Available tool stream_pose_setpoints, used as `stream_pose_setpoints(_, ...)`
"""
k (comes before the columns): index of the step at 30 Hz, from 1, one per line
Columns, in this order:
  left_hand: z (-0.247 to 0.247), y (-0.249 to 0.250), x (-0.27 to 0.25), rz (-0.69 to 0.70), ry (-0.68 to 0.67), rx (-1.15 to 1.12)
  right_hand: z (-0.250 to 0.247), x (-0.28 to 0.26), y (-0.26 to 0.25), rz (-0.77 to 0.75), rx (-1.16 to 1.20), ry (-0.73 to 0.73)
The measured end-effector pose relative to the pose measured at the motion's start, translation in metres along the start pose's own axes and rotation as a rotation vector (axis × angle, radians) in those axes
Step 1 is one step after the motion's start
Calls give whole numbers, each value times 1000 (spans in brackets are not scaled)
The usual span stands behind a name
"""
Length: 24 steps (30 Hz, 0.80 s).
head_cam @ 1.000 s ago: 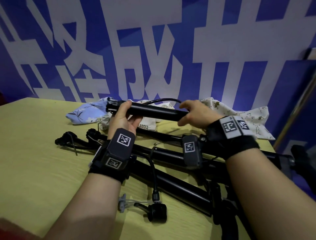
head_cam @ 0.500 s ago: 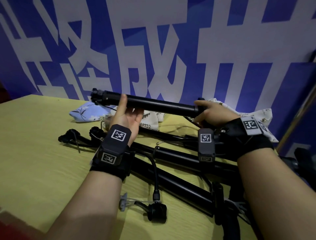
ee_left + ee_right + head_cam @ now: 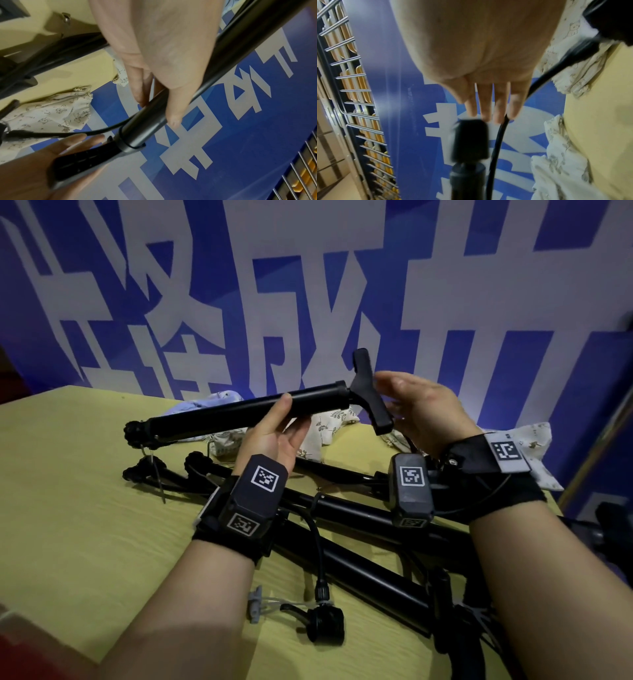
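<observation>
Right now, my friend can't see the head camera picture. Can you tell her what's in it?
A left hand grips a black pump by its barrel above a yellow table, while the open right hand is at its T-handle. Other pumps lie on the table below, with patterned cloths behind.

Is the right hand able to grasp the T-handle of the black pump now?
Probably yes: the open right hand is beside the T-handle with nothing between them, and the left hand grips the barrel.
</observation>
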State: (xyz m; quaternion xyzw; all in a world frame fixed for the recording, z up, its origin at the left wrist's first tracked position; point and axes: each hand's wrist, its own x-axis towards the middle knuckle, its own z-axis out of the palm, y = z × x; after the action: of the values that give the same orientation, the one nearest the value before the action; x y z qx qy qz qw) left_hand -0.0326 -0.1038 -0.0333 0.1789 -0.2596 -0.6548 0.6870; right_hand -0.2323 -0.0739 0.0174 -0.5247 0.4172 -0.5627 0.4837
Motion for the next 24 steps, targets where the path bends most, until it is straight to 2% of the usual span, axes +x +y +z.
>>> stream_pose_setpoints(3, -1, 1, 1, 54, 75, 26, -10, 8, 10, -23, -263, 69)
stream_pose_setpoints(5, -1, 1, 1, 69, 108, 52, -11, 9, 13, 25, -452, -29)
stream_pose_setpoints(8, 1, 1, 0, 77, 142, 78, -4, 8, 16, 54, -470, -156)
stream_pose_setpoints(11, 1, 2, -1, 101, 215, 96, -1, 7, 18, 4, -458, -113)
stream_pose_setpoints(16, 1, 1, 0, 111, 363, 237, 5, 8, 17, -85, -619, -63)
stream_pose_setpoints(19, -2, -2, 0, 110, 404, 313, 11, 5, 15, -108, -616, -65)
stream_pose_setpoints(24, 0, -4, -2, 90, 429, 288, 12, -1, 12, -156, -712, -118)
